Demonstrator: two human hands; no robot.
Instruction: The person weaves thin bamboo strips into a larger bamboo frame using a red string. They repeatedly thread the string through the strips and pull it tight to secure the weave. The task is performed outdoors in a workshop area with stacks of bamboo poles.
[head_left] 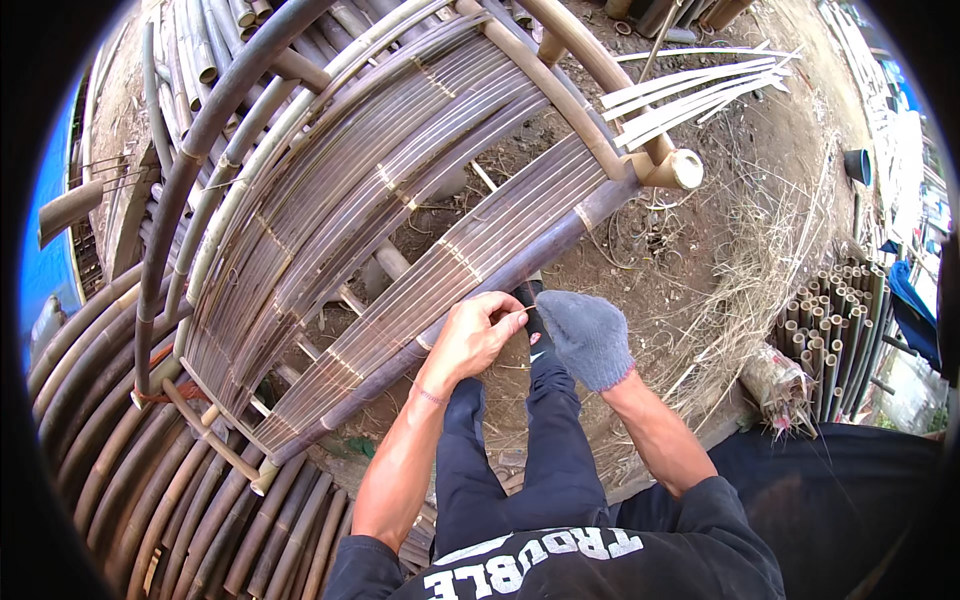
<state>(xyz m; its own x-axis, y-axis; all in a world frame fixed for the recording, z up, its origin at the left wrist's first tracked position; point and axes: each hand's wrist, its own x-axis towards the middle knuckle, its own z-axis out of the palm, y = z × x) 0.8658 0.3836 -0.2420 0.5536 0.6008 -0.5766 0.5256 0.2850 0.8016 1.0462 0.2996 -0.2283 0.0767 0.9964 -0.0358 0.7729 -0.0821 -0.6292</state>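
1. Bright daylight fills the scene, falling mostly from above, with soft-edged shade on the ground [650, 270] beneath the slats [470, 255].
2. Smooth slats and poles [270, 520] carry pale sheen; the white strips [690, 90] at upper right look nearly washed out, and the far right edge glares.
3. Black cloth [850, 500] at lower right loses most detail.
4. The left hand [475, 335] and gloved right hand [588, 338] look fairly sharp; the thin strip [528, 308] between them barely resolves.
5. Fisheye distortion bows poles near the rim; corners go black.

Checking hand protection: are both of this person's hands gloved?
No, the right hand wears a grey glove, while the left hand is bare.
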